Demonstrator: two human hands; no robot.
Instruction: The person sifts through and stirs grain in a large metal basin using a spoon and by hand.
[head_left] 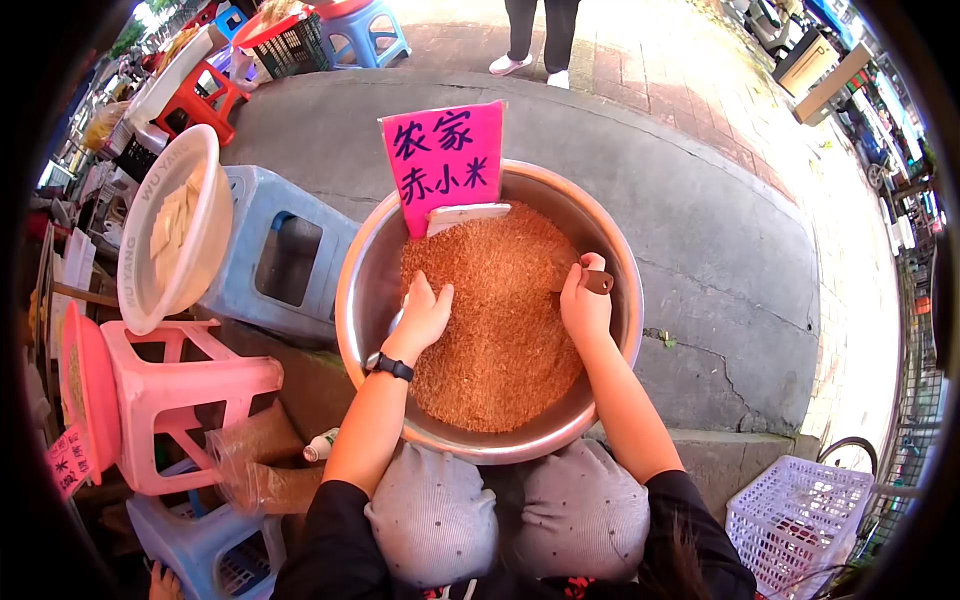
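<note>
A wide steel bowl (625, 235) full of reddish-brown rice grains (490, 330) sits in front of my knees. My left hand (425, 318), with a dark band at the wrist, rests on the grains at the bowl's left side, fingers apart. Something shiny shows beside it, too covered to name. At the right side, my right hand (585, 300) is closed around a brown handle (598, 282); the rest of that tool is hidden. A pink handwritten sign (445, 155) stands in the grains at the back, with a white block (466, 214) before it.
To the left, a blue stool (225, 270) bears a tilted white basin (145, 265) with pale pieces. Near it are a pink stool (200, 375) and clear bags of grain (265, 455). A white crate (800, 510) stands at lower right. A person's legs (540, 35) are ahead.
</note>
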